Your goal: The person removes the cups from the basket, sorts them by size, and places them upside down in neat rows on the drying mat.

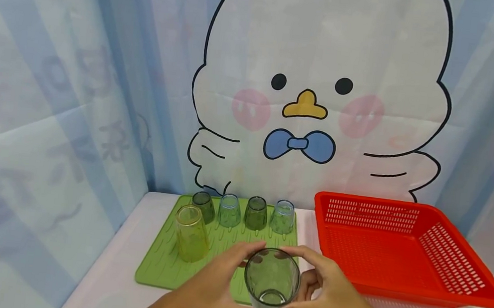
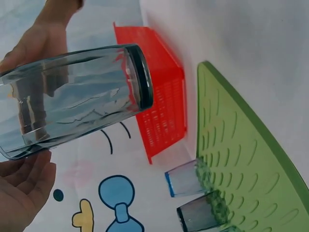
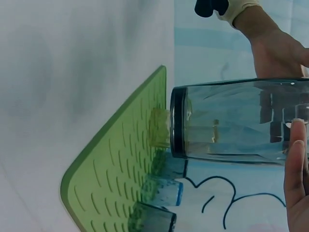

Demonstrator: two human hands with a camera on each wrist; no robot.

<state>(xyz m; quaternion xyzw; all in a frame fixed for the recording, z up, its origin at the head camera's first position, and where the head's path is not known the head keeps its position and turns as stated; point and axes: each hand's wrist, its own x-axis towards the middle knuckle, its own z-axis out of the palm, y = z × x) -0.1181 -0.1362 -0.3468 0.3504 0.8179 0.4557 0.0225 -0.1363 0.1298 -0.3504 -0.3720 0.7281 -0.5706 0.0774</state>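
A clear grey drinking glass (image 1: 271, 287) is held up mouth-upward over the front edge of the green mat (image 1: 158, 265). My left hand (image 1: 214, 288) grips its left side, thumb low in front and fingers by the far rim. From the other side my right hand (image 1: 333, 296) holds it too, thumb against the front and index finger at the rim. The thick base of the glass (image 2: 82, 99) hangs free of the mat in the left wrist view. A taller yellow glass (image 1: 192, 236) stands on the mat's left half.
Along the mat's back edge stand several small tinted glasses (image 1: 256, 214) in a row. A red plastic basket (image 1: 364, 290) sits to the right of the mat on the white table (image 1: 111, 280). Behind and to the left hang printed curtains (image 1: 53, 103).
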